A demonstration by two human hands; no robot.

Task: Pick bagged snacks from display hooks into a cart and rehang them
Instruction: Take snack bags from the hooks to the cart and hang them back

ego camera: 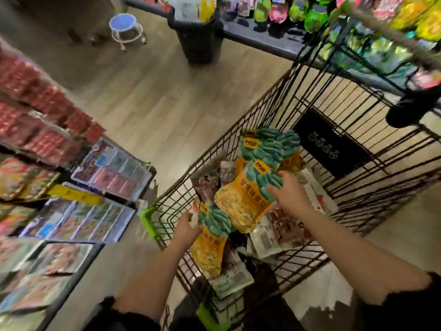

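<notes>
While shelves of packets [35,139] flanked the pale wood-plank floor [152,103], left hand [187,226] and right hand [290,192] each gripped a yellow snack bag over the wire cart [358,163]

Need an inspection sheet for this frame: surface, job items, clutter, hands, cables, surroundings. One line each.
Surface: black wire cart on a pale wood-look floor; the picture is motion-blurred.
Job's things: two yellow-and-green snack bags in hand, one on the left, one on the right; a third matching bag lies further in the cart.
Clutter: dark red and white bags piled loosely on the cart bottom.
Hands: left hand holds the left bag's top; right hand grips the right bag's upper edge.
Cables: nothing seen.
Surroundings: packed shelves to the left, hanging bags on a display upper right, a stool and a black bin beyond.
</notes>
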